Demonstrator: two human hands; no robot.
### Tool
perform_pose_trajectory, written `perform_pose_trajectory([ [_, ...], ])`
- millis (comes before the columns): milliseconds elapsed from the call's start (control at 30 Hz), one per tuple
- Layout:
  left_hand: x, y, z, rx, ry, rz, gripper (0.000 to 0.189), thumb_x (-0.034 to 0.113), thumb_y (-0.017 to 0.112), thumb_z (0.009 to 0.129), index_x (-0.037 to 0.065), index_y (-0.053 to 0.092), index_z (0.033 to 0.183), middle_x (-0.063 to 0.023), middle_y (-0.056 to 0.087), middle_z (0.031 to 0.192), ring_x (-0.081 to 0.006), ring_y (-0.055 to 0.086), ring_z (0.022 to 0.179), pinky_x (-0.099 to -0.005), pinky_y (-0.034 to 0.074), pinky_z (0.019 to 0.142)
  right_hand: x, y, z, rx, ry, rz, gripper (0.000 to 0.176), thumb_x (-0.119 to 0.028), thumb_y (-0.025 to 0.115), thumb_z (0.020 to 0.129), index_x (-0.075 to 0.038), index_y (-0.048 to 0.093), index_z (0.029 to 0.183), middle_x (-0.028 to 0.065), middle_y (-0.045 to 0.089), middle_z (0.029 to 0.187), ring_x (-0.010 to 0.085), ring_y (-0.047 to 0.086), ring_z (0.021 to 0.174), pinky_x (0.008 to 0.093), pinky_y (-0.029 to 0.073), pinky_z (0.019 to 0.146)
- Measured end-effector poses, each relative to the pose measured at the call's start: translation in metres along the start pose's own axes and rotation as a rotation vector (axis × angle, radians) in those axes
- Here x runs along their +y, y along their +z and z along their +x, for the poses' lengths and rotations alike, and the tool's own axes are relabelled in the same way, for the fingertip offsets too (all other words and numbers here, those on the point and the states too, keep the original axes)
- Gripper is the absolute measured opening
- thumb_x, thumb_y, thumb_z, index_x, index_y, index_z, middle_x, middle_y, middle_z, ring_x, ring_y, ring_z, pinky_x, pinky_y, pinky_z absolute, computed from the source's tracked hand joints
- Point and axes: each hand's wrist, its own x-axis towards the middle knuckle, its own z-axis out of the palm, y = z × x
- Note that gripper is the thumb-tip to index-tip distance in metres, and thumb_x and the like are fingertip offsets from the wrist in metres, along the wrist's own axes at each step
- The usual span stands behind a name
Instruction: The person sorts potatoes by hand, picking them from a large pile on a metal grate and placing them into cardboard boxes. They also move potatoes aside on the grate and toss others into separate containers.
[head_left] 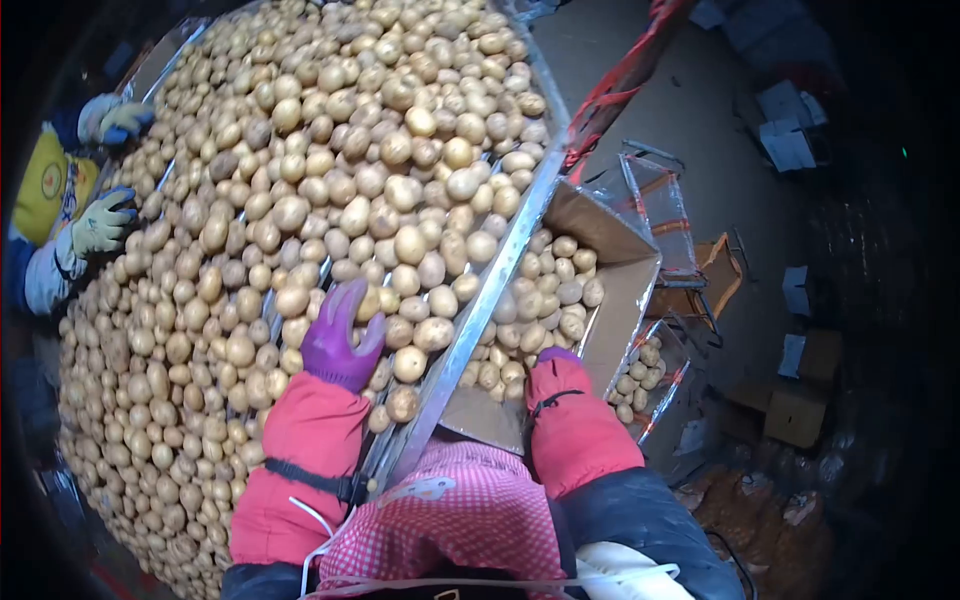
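Note:
A wide heap of potatoes (pixel 350 150) covers the sorting table. My left hand (pixel 345 338), in a purple glove, lies over the potatoes near the table's metal rim (pixel 480 290), thumb and fingers spread. A few potatoes sit right beside its fingertips. On the other side of the rim stands a cardboard box (pixel 620 315) holding many potatoes. My right hand (pixel 557 356), also gloved in purple, is at the box's near side against the potatoes. Its sleeve covers most of it, and its fingers are hidden.
Across the heap, a co-worker's gloved hands (pixel 103 222) rest at the potatoes. A red-wrapped post (pixel 610 95) rises by the rim. Right of the box are a wire-framed orange carrier (pixel 715 280), another container with potatoes (pixel 640 378) and cartons (pixel 795 415) on the floor.

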Motion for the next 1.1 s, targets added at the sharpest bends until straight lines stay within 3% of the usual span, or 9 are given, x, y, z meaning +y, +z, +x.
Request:
perform_pose_trajectory([
  [267, 0.008, 0.001, 0.000, 0.003, -0.055, 0.043, 0.049, 0.012, 0.077, 0.078, 0.007, 0.063, 0.125, -0.0170, 0.066, 0.118, -0.0334, 0.066, 0.107, -0.0409, 0.055, 0.088, -0.001, -0.095, -0.032, 0.127, -0.065, 0.172, 0.030, -0.037, 0.073, 0.083, -0.009, 0.067, 0.094, 0.0116, 0.070, 0.079, 0.0228, 0.068, 0.070, 0.0376, 0.054, 0.064],
  [433, -0.002, 0.008, -0.006, 0.046, -0.021, 0.046, 0.051, 0.014, 0.076, 0.080, 0.005, 0.061, 0.128, -0.0163, 0.065, 0.119, -0.0323, 0.065, 0.109, -0.0398, 0.054, 0.090, 0.120, -0.218, 0.005, 0.556, -0.048, 0.612, 0.031, -0.035, 0.071, 0.085, -0.008, 0.068, 0.100, 0.0087, 0.067, 0.080, 0.0195, 0.064, 0.070, 0.0352, 0.053, 0.070],
  [633, -0.006, 0.012, -0.006, 0.012, -0.078, -0.008, 0.052, 0.016, 0.076, 0.080, 0.007, 0.060, 0.129, -0.0166, 0.066, 0.119, -0.0331, 0.064, 0.111, -0.0396, 0.053, 0.093, 0.175, -0.266, 0.041, 0.945, -0.208, 0.684, 0.039, -0.032, 0.053, 0.099, -0.007, 0.058, 0.129, 0.0143, 0.064, 0.111, 0.0214, 0.064, 0.088, 0.0361, 0.052, 0.082],
  [700, -0.009, 0.007, -0.005, -0.052, -0.117, -0.014, 0.052, 0.019, 0.076, 0.081, 0.009, 0.061, 0.129, -0.0167, 0.066, 0.121, -0.0337, 0.063, 0.112, -0.0409, 0.052, 0.096, 0.164, -0.229, 0.024, 0.843, -0.606, 0.965, 0.042, -0.029, 0.051, 0.100, -0.005, 0.054, 0.134, 0.0118, 0.063, 0.111, 0.0214, 0.063, 0.084, 0.0342, 0.052, 0.079],
  [733, -0.009, 0.007, -0.004, -0.036, -0.134, -0.045, 0.052, 0.020, 0.076, 0.081, 0.010, 0.061, 0.130, -0.0169, 0.065, 0.123, -0.0341, 0.064, 0.112, -0.0418, 0.051, 0.097, 0.127, -0.215, -0.008, 0.445, -0.667, 1.350, 0.043, -0.030, 0.054, 0.100, -0.002, 0.055, 0.131, 0.0103, 0.062, 0.109, 0.0169, 0.062, 0.085, 0.0292, 0.051, 0.074],
  [833, 0.036, -0.003, 0.001, 0.080, -0.426, -0.258, 0.052, 0.022, 0.075, 0.081, 0.011, 0.061, 0.129, -0.0182, 0.067, 0.118, -0.0307, 0.065, 0.110, -0.0391, 0.051, 0.095, 0.016, -0.182, -0.101, -0.148, -0.197, 1.773, 0.049, -0.038, 0.059, 0.098, 0.000, 0.055, 0.129, 0.0110, 0.063, 0.112, 0.0150, 0.064, 0.090, 0.0253, 0.053, 0.073],
  [933, 0.113, -0.025, 0.001, -0.082, -0.388, -0.589, 0.058, 0.019, 0.079, 0.080, 0.008, 0.057, 0.132, -0.0158, 0.066, 0.121, -0.0238, 0.066, 0.108, -0.0346, 0.052, 0.094, -0.040, -0.136, -0.138, -0.573, -0.376, 1.986, 0.050, -0.048, 0.056, 0.097, -0.012, 0.055, 0.132, 0.0135, 0.061, 0.126, 0.0251, 0.062, 0.112, 0.0425, 0.055, 0.091],
  [1067, 0.149, -0.034, -0.012, -0.261, 0.243, -0.311, 0.062, 0.021, 0.076, 0.085, 0.002, 0.051, 0.138, -0.0141, 0.066, 0.116, -0.0240, 0.066, 0.105, -0.0358, 0.054, 0.084, -0.088, -0.102, -0.153, -1.249, -0.305, 2.534, 0.060, -0.055, 0.040, 0.102, -0.016, 0.042, 0.147, 0.0113, 0.055, 0.135, 0.0314, 0.057, 0.117, 0.0520, 0.050, 0.096],
  [1100, 0.152, -0.040, -0.016, -0.307, 0.163, -0.369, 0.063, 0.023, 0.075, 0.084, 0.002, 0.051, 0.138, -0.0146, 0.064, 0.121, -0.0247, 0.064, 0.110, -0.0367, 0.051, 0.090, -0.088, -0.104, -0.153, -1.239, -0.456, 2.533, 0.058, -0.056, 0.041, 0.101, -0.017, 0.047, 0.143, 0.0109, 0.058, 0.133, 0.0343, 0.059, 0.114, 0.0533, 0.052, 0.092],
])
